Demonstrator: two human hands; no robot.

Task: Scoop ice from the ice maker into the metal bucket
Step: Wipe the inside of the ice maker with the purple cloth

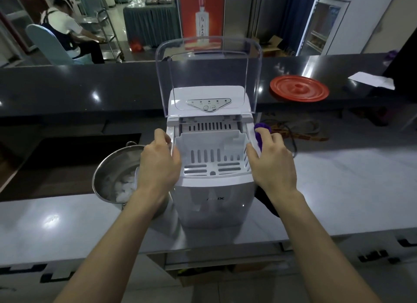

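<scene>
The white ice maker (209, 203) stands open, the metal bucket (110, 167) with ice (125, 190) just left of it, while the left hand (158, 165) and right hand (273, 165) grip its basket (212, 144) by the side walls, the right also holding a purple object (260, 133).

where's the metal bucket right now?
Head view, left of centre: the metal bucket sits on the counter right beside the ice maker, on its left, with ice inside and its right side hidden behind the left hand.
</scene>
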